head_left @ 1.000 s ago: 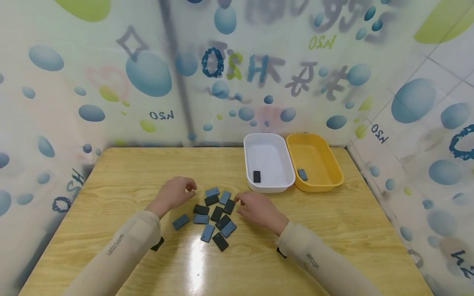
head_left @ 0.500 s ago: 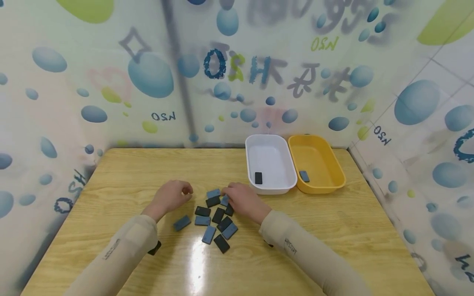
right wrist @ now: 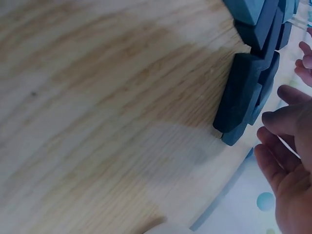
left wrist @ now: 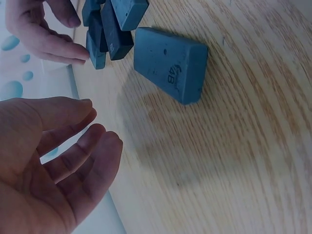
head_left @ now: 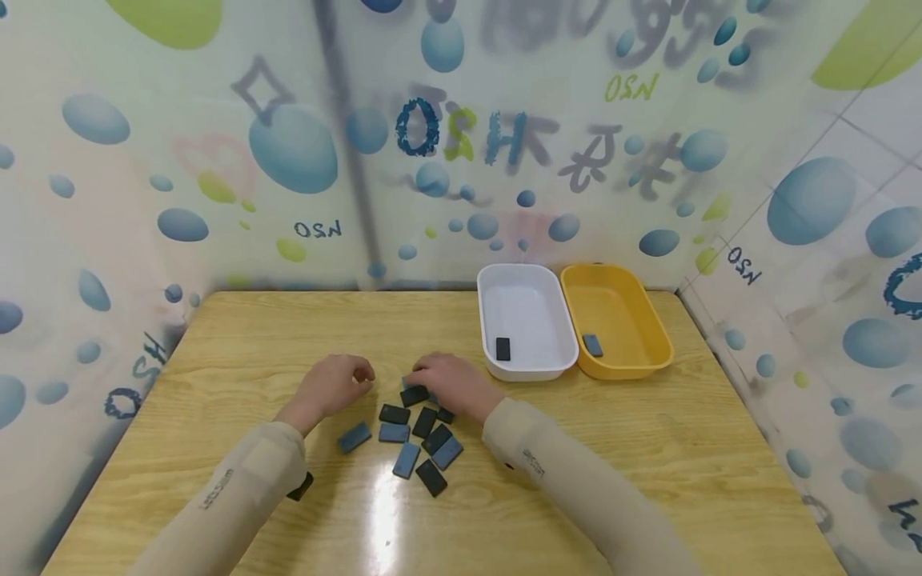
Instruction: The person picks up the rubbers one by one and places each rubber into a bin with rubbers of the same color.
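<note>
Several blue and black erasers lie in a loose cluster on the wooden table. In the head view my right hand (head_left: 452, 386) reaches over the far side of the cluster, partly hiding a blue eraser (head_left: 406, 382) beside a black eraser (head_left: 414, 396). The left wrist view has the right fingertips close to a blue eraser (left wrist: 96, 54). Nothing is in my left hand (head_left: 333, 388), which hovers left of the cluster with loosely bent fingers. Nearest to it lies a single blue eraser (head_left: 354, 437), marked 4B in the left wrist view.
A white bin (head_left: 524, 312) at the back right contains one black eraser (head_left: 503, 349). Against its right side stands a yellow bin (head_left: 621, 312) with one blue eraser (head_left: 592, 345). Another black object (head_left: 300, 486) shows beside the left sleeve. A patterned wall borders the table's far edge.
My right hand has moved left from the cluster's right edge to over its far erasers. The left hand has stayed nearly in place, and the head view has shifted slightly.
</note>
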`<state>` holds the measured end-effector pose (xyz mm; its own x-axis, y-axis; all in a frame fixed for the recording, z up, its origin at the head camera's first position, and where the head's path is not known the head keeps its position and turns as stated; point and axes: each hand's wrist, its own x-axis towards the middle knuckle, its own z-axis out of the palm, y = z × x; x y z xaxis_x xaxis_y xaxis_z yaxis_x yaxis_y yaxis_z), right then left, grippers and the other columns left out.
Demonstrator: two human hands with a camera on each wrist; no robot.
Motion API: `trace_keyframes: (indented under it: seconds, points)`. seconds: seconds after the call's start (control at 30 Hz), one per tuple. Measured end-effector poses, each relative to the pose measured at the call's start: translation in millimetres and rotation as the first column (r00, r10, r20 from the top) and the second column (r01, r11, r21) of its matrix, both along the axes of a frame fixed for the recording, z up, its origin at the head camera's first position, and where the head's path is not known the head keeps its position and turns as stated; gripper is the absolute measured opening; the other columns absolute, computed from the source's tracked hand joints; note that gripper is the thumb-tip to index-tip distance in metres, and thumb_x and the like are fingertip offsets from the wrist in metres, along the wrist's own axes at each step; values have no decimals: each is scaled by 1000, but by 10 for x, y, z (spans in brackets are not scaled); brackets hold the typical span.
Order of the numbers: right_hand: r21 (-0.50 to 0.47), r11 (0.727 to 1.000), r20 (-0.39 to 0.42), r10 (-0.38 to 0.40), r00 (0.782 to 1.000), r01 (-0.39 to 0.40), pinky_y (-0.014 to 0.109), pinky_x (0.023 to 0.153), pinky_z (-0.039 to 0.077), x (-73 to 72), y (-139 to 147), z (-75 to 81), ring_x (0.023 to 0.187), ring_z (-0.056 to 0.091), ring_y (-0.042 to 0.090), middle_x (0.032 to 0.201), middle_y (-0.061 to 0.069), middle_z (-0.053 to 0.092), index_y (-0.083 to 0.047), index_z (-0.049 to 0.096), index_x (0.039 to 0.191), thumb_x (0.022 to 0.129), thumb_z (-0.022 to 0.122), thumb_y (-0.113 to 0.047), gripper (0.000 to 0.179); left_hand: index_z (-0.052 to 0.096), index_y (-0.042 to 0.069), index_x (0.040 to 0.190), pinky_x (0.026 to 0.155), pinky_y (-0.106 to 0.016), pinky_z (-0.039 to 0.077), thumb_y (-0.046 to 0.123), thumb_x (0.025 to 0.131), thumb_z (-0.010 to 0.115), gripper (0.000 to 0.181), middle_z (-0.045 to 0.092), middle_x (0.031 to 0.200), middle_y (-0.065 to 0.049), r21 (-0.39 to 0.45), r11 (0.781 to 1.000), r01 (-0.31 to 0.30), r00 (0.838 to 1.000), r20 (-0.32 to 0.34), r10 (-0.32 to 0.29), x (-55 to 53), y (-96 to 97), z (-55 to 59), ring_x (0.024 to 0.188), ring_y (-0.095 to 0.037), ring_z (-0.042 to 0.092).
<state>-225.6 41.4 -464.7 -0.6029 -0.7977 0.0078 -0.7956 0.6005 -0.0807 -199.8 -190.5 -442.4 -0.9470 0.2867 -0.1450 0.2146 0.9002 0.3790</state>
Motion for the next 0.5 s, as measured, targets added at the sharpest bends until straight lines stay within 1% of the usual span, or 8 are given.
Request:
trace_keyframes:
  seconds: [0.2,0.37,0.43,0.5]
  points:
    - [69,997,31,21,999,-23,30,107,45,-59,-62,-13,125,56,16,134,-1,60,-31,64,128,89,64,2,51,72,9,106,78,-45,55,18,93,63,19,71,102,-10,5,1000,5,1000,1,-5,4,-8,-12,91,-27,66]
    - [94,995,43,40,998,-44,30,105,47,-99,-74,-43,124,56,16,133,-2,60,-34,63,130,88,66,3,56,72,8,106,76,-45,55,18,93,63,19,71,101,-10,10,1000,5,1000,-1,-5,6,-4,-16,90,-27,66]
    - [91,995,46,35,998,-39,29,103,48,-109,-68,-63,122,56,15,130,-2,61,-34,63,130,88,65,3,56,73,9,105,77,-45,55,18,93,63,19,71,101,-10,11,1000,-2,1000,0,2,3,2,-17,90,-26,66]
    - [88,996,50,13,999,-17,28,101,49,-114,-63,-80,120,57,15,129,-1,61,-32,63,130,89,65,2,54,72,9,105,77,-45,55,19,93,63,18,71,101,-10,16,1000,0,1000,-1,0,4,7,-16,90,-27,67]
